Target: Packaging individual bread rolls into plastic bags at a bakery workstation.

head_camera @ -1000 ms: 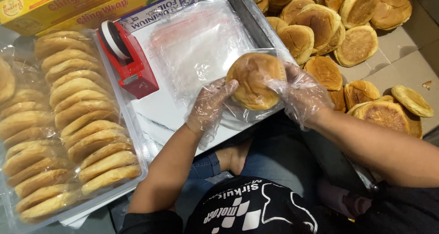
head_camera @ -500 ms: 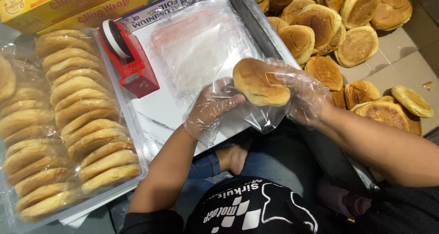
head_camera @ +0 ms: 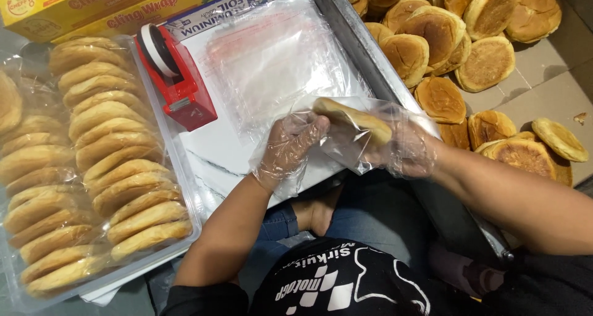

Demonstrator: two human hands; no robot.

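Sprawling beyond the right hand, a heap of loose buns (head_camera: pixel 488 63) is lying on brown card, some showing pale undersides. Off past the left hand, a clear tray (head_camera: pixel 185 229) is holding rows of wrapped buns (head_camera: pixel 105 168) standing on edge, packed close. Directly ahead of both hands, a stack of clear plastic bags (head_camera: pixel 272 69) is lying flat on a white board (head_camera: pixel 216 162), and a red tape dispenser (head_camera: pixel 176 78) is sitting just beyond the left hand, beside the tray. Farther ahead, yellow boxes of wrap (head_camera: pixel 99 4) are lying along the far edge. Between the hands, a single bun (head_camera: pixel 352 120) is being held edge-on above the board, partly inside a thin clear bag (head_camera: pixel 346 146). The left hand (head_camera: pixel 290 146), in a loose plastic glove, is pinching the bag and the bun's near end; the right hand (head_camera: pixel 407 149), gloved alike, is closing around the bun's far side through the film. The bun looks light, soft and easily dented, so it seems best cradled by its rim with gentle fingers, while the film appears slippery and flimsy, best pinched at its open edge.
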